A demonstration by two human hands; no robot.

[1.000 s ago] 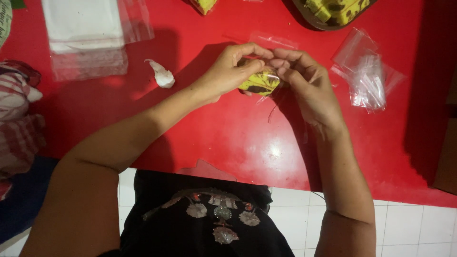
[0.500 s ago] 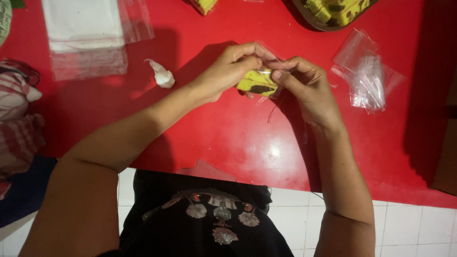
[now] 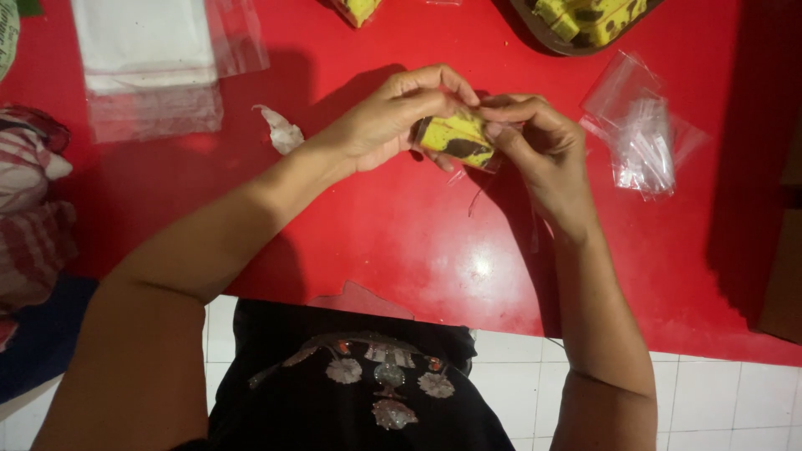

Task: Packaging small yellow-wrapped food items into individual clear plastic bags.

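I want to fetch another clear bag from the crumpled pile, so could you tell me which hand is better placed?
Probably the right hand: the pile of clear bags lies just beside it, while the left hand grips the yellow-and-brown cake piece.

Glossy red tabletop [image 3: 401,242]; clear, shiny plastic bags [image 3: 643,142]; soft striped cloth [image 3: 29,209] at left.

Red table [image 3: 401,242] bears clear bags [image 3: 639,134], a bag stack [image 3: 146,58], a tray [image 3: 585,25].
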